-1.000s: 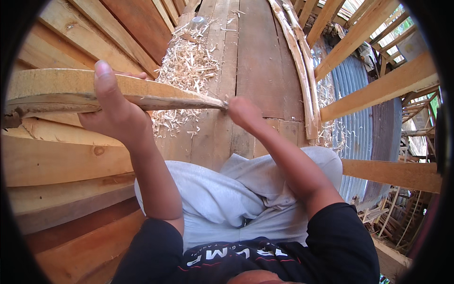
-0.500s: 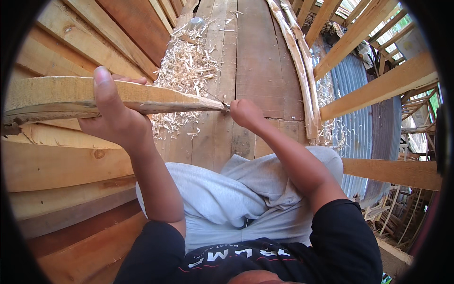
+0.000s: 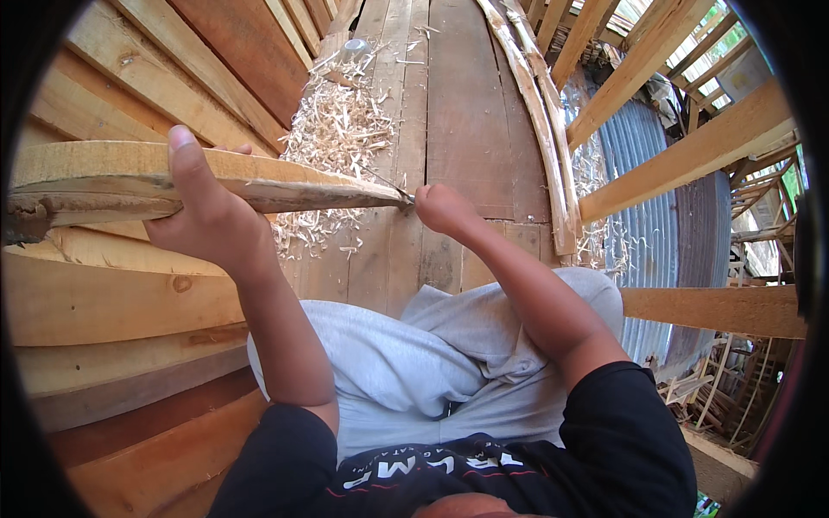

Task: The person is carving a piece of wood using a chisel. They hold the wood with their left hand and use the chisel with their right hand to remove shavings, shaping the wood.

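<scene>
A long pale piece of wood (image 3: 302,190) reaches from the left edge toward the middle, tapering to a thin end near my right hand. Its underside is rough and darker at the left. My left hand (image 3: 211,203) is closed round its thicker part, thumb on the near side and fingertips showing over the far edge. My right hand (image 3: 443,210) is closed in a fist on a knife, its handle hidden in the fist. The thin blade of the knife (image 3: 393,185) points up and left, just beyond the tapered tip.
Curled wood shavings (image 3: 337,121) lie in a heap on the plank floor (image 3: 462,121), with a clear cup (image 3: 354,47) behind them. Boards (image 3: 121,302) line the left. Two long peeled poles (image 3: 553,138) lie to the right, beside posts (image 3: 691,155) and corrugated metal sheets (image 3: 643,173).
The wood has rolled slightly in my left hand, so more of its rough side shows. My right hand and the knife have shifted a little left and down.
</scene>
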Motion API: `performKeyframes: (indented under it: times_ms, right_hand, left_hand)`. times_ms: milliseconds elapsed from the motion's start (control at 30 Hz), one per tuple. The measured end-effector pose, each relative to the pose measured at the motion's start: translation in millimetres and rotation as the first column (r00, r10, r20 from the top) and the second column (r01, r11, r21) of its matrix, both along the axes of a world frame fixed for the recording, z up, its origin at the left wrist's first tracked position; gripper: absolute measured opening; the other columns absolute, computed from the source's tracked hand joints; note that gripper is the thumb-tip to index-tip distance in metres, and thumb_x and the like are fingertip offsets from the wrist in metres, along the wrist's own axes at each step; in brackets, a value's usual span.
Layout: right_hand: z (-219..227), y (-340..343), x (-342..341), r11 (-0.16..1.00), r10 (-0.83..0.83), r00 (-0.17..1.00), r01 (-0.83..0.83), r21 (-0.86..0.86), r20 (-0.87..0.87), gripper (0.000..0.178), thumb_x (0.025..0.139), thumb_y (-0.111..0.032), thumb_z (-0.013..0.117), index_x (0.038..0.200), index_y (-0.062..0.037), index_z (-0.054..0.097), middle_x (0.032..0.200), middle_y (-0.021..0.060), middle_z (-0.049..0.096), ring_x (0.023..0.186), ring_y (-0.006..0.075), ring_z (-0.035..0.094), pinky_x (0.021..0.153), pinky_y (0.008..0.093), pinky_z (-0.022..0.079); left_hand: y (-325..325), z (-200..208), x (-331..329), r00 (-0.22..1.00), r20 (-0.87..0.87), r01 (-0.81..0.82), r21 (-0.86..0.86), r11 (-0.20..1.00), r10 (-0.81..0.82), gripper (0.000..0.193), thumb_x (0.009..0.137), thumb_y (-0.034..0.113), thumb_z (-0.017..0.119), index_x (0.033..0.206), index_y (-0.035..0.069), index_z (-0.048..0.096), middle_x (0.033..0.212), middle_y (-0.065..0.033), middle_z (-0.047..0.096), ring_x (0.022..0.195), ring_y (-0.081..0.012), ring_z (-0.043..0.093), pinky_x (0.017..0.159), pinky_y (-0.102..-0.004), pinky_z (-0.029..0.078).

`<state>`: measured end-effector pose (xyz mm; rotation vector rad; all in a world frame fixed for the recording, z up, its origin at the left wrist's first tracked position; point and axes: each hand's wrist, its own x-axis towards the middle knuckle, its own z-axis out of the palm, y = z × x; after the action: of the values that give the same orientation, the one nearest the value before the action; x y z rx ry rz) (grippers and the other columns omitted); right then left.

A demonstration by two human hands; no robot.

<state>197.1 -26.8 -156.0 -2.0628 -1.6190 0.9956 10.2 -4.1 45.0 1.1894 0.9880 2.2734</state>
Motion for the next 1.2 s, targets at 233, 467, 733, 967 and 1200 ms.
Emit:
performKeyframes:
  times_ms: [233, 467, 733, 967, 1200]
  right_hand:
    - [74.8, -8.3, -33.7, 0.998, -0.066, 0.994, 0.065, -0.014, -0.085, 0.051, 0.094, -0.031, 0.032, 0.091, 0.0066, 0.066, 0.099, 0.0313, 0.064, 0.096, 0.0477, 0.061, 0.088, 0.0517, 0.046]
    - [13.2, -5.1, -9.3, 1.0, -0.024, 0.998, 0.024, 0.005, 0.051, 0.052, 0.095, -0.032, 0.031, 0.091, 0.007, 0.065, 0.097, 0.0313, 0.064, 0.095, 0.048, 0.061, 0.088, 0.0521, 0.047]
    - [-4.1, 0.4, 4.0, 1.0, 0.002, 0.999, -0.003, 0.006, 0.034, 0.05, 0.094, -0.031, 0.033, 0.089, 0.0075, 0.065, 0.098, 0.0306, 0.064, 0.095, 0.0481, 0.06, 0.087, 0.0525, 0.047]
    - [62.3, -1.9, -25.9, 1.0, -0.007, 1.0, 0.007, 0.01, -0.005, 0.049, 0.094, -0.031, 0.032, 0.091, 0.0046, 0.066, 0.1, 0.0304, 0.064, 0.096, 0.0484, 0.06, 0.087, 0.0532, 0.047]
    - [-8.3, -0.5, -2.2, 0.992, -0.061, 0.994, 0.049, 0.119, 0.096, 0.05, 0.095, -0.032, 0.034, 0.085, 0.0041, 0.067, 0.088, 0.0283, 0.066, 0.086, 0.0473, 0.063, 0.081, 0.0533, 0.049]
  left_hand:
    - [-2.9, 1.6, 2.0, 1.0, 0.021, -0.003, 0.053, 0.999, 0.002, 0.044, 0.084, 0.012, 0.067, 0.116, -0.01, 0.048, 0.091, -0.0123, 0.059, 0.066, -0.0148, 0.06, 0.05, -0.0276, 0.058]
    - [-3.4, -2.2, 2.4, 1.0, 0.003, -0.009, 0.005, 1.0, 0.009, 0.042, 0.083, 0.013, 0.067, 0.113, -0.009, 0.049, 0.087, -0.0112, 0.058, 0.065, -0.0143, 0.059, 0.049, -0.0275, 0.058]
    - [-6.1, 2.3, 8.8, 1.0, -0.01, 0.006, 0.029, 1.0, -0.005, 0.043, 0.083, 0.013, 0.067, 0.113, -0.011, 0.047, 0.084, -0.011, 0.058, 0.062, -0.0142, 0.058, 0.048, -0.028, 0.058]
    - [-4.9, -1.7, 0.3, 0.999, -0.031, 0.025, 0.01, 1.0, -0.025, 0.049, 0.081, 0.013, 0.068, 0.117, -0.011, 0.045, 0.086, -0.012, 0.058, 0.061, -0.0163, 0.06, 0.05, -0.0293, 0.058]
    - [-4.2, 1.1, 7.6, 0.999, -0.036, 0.026, 0.085, 0.996, -0.023, 0.038, 0.081, 0.008, 0.067, 0.11, -0.01, 0.05, 0.088, -0.0118, 0.06, 0.061, -0.0143, 0.059, 0.048, -0.0281, 0.057]
